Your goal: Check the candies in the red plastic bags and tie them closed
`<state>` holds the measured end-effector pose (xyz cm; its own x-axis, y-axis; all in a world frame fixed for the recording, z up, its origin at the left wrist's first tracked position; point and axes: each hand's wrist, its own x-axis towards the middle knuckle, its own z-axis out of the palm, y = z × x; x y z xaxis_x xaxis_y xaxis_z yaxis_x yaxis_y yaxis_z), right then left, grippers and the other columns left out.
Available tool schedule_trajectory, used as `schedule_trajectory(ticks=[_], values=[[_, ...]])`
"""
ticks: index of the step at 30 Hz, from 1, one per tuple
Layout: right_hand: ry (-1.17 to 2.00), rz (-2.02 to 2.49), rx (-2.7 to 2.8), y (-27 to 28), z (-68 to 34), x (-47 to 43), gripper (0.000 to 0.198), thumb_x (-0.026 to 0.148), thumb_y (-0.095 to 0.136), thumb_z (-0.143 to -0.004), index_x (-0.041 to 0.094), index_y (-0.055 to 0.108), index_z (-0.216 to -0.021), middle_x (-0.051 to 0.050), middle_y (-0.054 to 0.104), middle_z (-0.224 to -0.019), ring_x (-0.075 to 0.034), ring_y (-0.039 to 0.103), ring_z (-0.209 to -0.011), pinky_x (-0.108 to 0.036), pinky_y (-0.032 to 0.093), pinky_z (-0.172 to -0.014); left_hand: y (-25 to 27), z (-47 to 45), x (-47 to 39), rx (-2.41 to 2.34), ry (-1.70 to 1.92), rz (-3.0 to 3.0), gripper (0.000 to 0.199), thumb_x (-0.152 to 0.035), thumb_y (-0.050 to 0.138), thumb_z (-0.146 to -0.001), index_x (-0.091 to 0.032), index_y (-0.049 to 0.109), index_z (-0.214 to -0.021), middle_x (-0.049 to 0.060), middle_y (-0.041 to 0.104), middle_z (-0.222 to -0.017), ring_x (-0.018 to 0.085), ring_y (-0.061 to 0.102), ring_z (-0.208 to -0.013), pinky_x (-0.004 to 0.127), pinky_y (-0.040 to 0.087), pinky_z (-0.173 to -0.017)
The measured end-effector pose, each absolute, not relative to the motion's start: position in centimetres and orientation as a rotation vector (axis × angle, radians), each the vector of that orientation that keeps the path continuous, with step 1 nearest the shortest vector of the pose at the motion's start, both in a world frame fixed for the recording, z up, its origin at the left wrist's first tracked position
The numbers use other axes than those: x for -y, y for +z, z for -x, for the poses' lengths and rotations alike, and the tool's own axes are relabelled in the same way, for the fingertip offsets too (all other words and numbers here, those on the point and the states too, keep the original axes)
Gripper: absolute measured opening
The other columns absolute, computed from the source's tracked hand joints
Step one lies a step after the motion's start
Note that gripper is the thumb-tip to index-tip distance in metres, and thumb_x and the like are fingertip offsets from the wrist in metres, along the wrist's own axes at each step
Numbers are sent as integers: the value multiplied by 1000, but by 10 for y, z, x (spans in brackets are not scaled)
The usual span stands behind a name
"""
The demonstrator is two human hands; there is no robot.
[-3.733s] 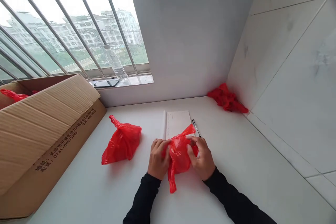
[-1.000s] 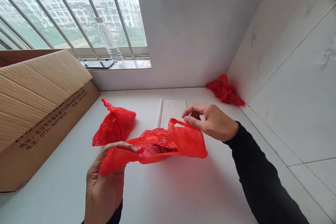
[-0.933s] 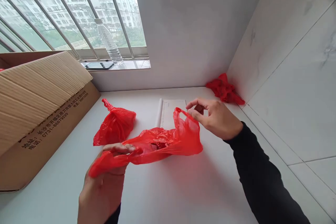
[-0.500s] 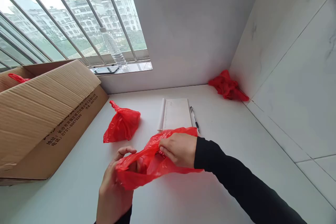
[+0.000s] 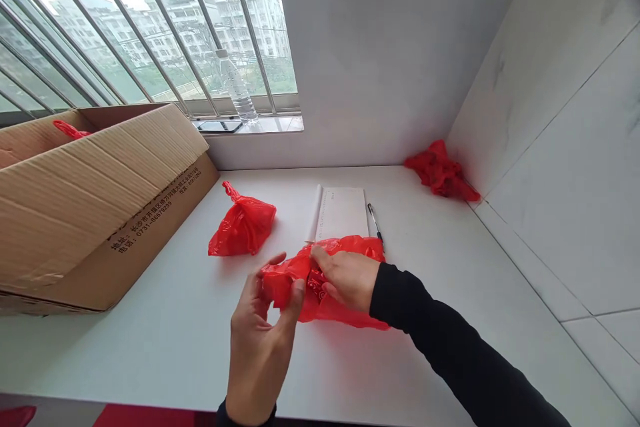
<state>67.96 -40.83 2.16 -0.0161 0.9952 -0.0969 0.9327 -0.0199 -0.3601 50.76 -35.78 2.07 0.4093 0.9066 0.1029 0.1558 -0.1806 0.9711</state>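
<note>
A red plastic bag (image 5: 345, 317) lies loosely spread on the white table in front of me. My left hand (image 5: 263, 347) pinches the bag's left edge between thumb and fingers. My right hand (image 5: 353, 278) rests over the middle of the bag, its thumb and curled fingers gripping the plastic by the opening. Between the two hands a shiny red patterned packet (image 5: 316, 285) shows inside the bag; most of it is covered. Whether the right fingertips also touch this packet, I cannot tell.
A tied red bag (image 5: 243, 223) stands left of a notepad (image 5: 343, 212) and pen (image 5: 375, 223). A large open cardboard box (image 5: 115, 207) takes up the left side. A crumpled red bag (image 5: 443, 172) lies in the far corner. A bottle (image 5: 236, 88) and phone (image 5: 219, 126) are on the sill.
My left hand has moved right, closer to the right hand, and the bag's left edge is gathered in. More of the patterned packet shows. The view has shifted slightly.
</note>
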Motion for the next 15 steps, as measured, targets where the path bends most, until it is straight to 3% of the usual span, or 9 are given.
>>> schedule_trajectory(ticks=[3, 6, 10, 15], values=[[416, 2163, 2091, 15, -682, 404, 20, 16, 56, -89, 17, 56, -108, -7, 69, -91, -22, 65, -78, -28, 36, -55, 18, -499, 350, -941, 863, -1424, 55, -53, 80, -73, -25, 55, -113, 2, 68, -83, 21, 66, -76, 31, 54, -70], [368, 2221, 2084, 7, -685, 398, 21, 20, 65, -84, 17, 62, -105, -10, 69, -99, -27, 66, -90, -31, 42, -64, 17, -493, 349, -1053, 803, -1394, 58, -56, 81, -69, -26, 49, -107, -6, 58, -60, 14, 53, -53, 24, 45, -55], [350, 2234, 2097, 1, -687, 391, 24, 17, 67, -80, 16, 65, -105, -12, 70, -100, -29, 66, -90, -35, 46, -69, 13, -491, 349, -1192, 699, -1570, 58, -68, 75, -68, -25, 53, -100, -7, 49, -53, 13, 39, -50, 23, 33, -48], [308, 2258, 2055, 6, -691, 396, 24, 8, 56, -84, 19, 67, -101, -9, 70, -98, -24, 66, -86, -31, 43, -64, 8, -485, 339, -1240, 690, -1769, 57, -70, 70, -70, -26, 61, -106, -5, 51, -53, 16, 40, -50, 27, 34, -49]])
